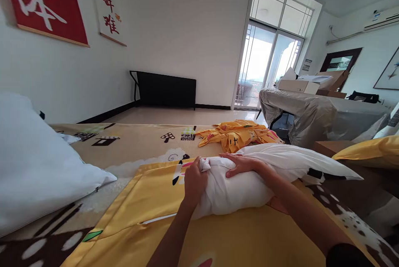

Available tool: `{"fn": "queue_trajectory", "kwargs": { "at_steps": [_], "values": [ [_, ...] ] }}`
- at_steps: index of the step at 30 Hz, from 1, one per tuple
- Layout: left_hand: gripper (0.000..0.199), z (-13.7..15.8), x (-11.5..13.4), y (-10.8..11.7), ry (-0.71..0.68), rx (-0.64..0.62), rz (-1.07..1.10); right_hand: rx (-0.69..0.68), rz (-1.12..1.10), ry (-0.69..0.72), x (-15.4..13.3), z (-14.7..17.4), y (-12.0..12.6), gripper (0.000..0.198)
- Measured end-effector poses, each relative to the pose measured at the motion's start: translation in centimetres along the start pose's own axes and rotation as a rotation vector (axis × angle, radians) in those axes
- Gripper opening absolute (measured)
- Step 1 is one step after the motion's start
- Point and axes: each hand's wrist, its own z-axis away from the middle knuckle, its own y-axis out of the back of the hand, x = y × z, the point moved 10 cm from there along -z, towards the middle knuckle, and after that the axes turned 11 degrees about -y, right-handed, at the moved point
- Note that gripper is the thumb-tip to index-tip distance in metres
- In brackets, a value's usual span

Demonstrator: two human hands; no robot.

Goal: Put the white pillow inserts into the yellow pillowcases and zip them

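A white pillow (240,194) lies bunched on a yellow pillowcase (152,192) spread flat in front of me. My left hand (195,182) is closed around the pillow's near-left end, a small tuft of white cloth poking out above its fingers. On top of the pillow rests my right hand (240,164), its fingers spread and pressed flat to the cloth. The pillowcase has printed patterns and a pale slit (158,218) to the left of my left forearm. The pillow's other end tapers away to the right, beyond my right forearm.
Another white pillow (40,163) stands at the left on the patterned blanket (149,136). Crumpled orange-yellow printed cloth (240,132) lies beyond the pillow. At the right are a plastic-covered table (311,111) with boxes and a yellow item (370,148). A black folded panel (166,89) leans on the wall.
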Motion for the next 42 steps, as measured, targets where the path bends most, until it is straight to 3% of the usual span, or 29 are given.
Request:
{"fn": "queue_trajectory", "kwargs": {
  "at_steps": [7,10,15,18,20,22,24,25,30,33,38,42],
  "values": [
    [0.011,0.0,2.7,0.1,-0.074,-0.117,-0.129,0.216,-0.052,-0.003,0.1,0.6,0.4,0.068],
    [0.022,-0.3,3.3,0.6,-0.099,-0.110,-0.101,0.301,-0.172,0.029,0.0,1.5,0.5,0.051],
    [0.033,-0.1,5.0,1.2,-0.131,-0.102,0.005,0.586,-0.069,-0.006,-0.2,6.1,1.6,0.045],
    [0.031,0.3,7.0,1.5,-0.190,-0.115,0.088,0.718,0.086,0.095,-1.7,9.8,2.8,0.050],
    [0.027,0.5,8.5,2.5,-0.251,-0.056,0.218,0.807,0.178,0.184,-2.8,12.4,4.2,0.050],
    [0.026,0.8,9.0,5.0,-0.268,0.141,0.330,0.899,0.244,0.263,-3.6,15.0,6.1,0.046],
    [0.022,1.2,8.4,6.9,-0.207,0.321,0.321,0.989,0.293,0.312,-4.0,17.4,8.2,0.041],
    [0.020,1.2,8.0,6.6,-0.164,0.296,0.272,1.037,0.314,0.330,-4.1,18.6,9.3,0.039],
    [0.019,1.8,7.0,-1.5,-0.101,-0.389,0.099,1.212,0.521,0.445,-5.7,23.2,12.1,0.035],
    [0.018,3.1,5.8,-4.4,-0.125,-0.606,0.039,1.208,0.656,0.443,-5.9,23.9,12.2,0.035],
    [0.013,7.0,3.4,-9.1,-0.186,-0.990,-0.128,1.262,0.671,0.338,-5.0,24.9,13.4,0.032],
    [0.013,9.5,3.0,-12.0,-0.262,-1.102,-0.278,1.265,0.635,0.328,-5.5,25.3,13.3,0.031]
  ]
}}
